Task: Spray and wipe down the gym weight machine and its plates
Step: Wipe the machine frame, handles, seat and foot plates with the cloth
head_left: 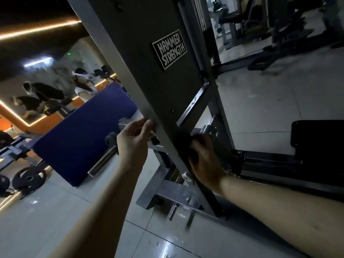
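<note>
Steadying the machine upright (149,53) with left hand (135,138) pinching its edge, right hand (204,164) gripping a dark cloth (183,144) pressed low on it. Best to go long, firm strokes tbh.

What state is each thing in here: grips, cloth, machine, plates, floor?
frame upright, held at its lower end from both sides
cloth, dark, bunched, against the frame upright
left grip, holds the frame upright's edge
right grip, holds the cloth on the frame upright
weight plate, off the machine, on the floor
floor, droplets near the machine base
</note>
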Action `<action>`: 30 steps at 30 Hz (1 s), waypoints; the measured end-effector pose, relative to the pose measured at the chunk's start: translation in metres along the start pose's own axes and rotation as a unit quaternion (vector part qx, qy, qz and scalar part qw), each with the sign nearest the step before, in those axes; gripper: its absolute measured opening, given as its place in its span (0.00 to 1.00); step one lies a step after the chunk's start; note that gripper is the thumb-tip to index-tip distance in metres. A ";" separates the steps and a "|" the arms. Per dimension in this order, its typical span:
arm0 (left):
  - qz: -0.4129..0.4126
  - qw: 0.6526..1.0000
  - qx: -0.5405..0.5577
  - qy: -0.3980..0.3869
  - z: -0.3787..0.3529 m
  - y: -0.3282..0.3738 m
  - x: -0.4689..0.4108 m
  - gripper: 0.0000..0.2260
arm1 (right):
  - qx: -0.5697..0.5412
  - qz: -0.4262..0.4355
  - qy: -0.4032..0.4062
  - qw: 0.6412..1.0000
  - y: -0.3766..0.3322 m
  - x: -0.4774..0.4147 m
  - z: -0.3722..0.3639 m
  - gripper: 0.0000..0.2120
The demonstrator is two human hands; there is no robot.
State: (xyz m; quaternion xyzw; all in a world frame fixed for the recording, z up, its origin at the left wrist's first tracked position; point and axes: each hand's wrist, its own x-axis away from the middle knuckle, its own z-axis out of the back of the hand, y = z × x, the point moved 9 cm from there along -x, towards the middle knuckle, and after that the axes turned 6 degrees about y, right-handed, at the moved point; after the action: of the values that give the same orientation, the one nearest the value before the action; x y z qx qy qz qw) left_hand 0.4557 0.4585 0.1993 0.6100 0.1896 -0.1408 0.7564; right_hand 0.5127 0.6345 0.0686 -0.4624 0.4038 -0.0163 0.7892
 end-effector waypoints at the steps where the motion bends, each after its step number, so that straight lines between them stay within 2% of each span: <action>1: 0.009 1.000 0.001 0.004 -0.001 -0.001 0.001 0.08 | 0.020 -0.044 -0.034 0.998 0.029 0.021 -0.007 0.16; 4: 0.019 1.000 0.009 0.015 -0.001 -0.002 0.004 0.07 | 0.068 -0.129 -0.128 0.981 0.090 0.066 -0.028 0.12; 6: 0.021 0.999 0.016 0.022 -0.003 0.000 0.005 0.08 | 0.038 -0.093 -0.100 0.990 0.079 0.050 -0.025 0.11; 9: 0.029 0.999 0.010 0.028 -0.004 0.001 0.008 0.10 | -0.044 -0.016 -0.029 0.999 0.017 0.006 -0.007 0.06; 12: 0.029 0.999 0.012 0.034 -0.003 -0.001 0.009 0.12 | -0.070 0.007 -0.019 0.997 0.002 0.006 -0.007 0.09; 13: 0.029 0.999 0.012 0.034 -0.003 -0.002 0.010 0.12 | -0.067 0.000 -0.030 0.997 0.015 0.020 -0.011 0.12; 16: 0.031 0.999 0.022 0.031 -0.004 -0.004 0.012 0.11 | -0.057 -0.105 -0.125 0.985 0.074 0.081 -0.034 0.22; 18: 0.033 0.999 0.024 0.027 -0.004 -0.007 0.011 0.11 | -0.066 -0.168 -0.152 0.972 0.089 0.094 -0.036 0.20; 21: 0.030 0.999 0.023 0.018 -0.004 -0.007 0.005 0.11 | -0.182 -0.139 -0.134 0.964 0.040 0.051 -0.023 0.07; 24: 0.014 1.000 -0.015 -0.001 -0.002 -0.001 0.002 0.07 | -0.225 -0.112 -0.047 0.967 -0.010 -0.003 -0.005 0.11; 27: 0.002 0.999 -0.052 -0.013 0.001 0.005 -0.002 0.07 | -0.174 -0.007 0.022 0.984 -0.060 -0.045 0.008 0.15; 30: -0.007 1.000 -0.001 0.004 0.001 0.018 -0.004 0.08 | -0.175 0.056 0.089 0.979 -0.100 -0.088 0.025 0.14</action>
State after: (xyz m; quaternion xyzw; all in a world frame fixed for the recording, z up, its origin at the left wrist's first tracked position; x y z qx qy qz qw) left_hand 0.4603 0.4609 0.2169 0.6084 0.1973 -0.1429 0.7554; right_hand 0.5043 0.6303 0.2036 -0.5667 0.4942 0.0572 0.6568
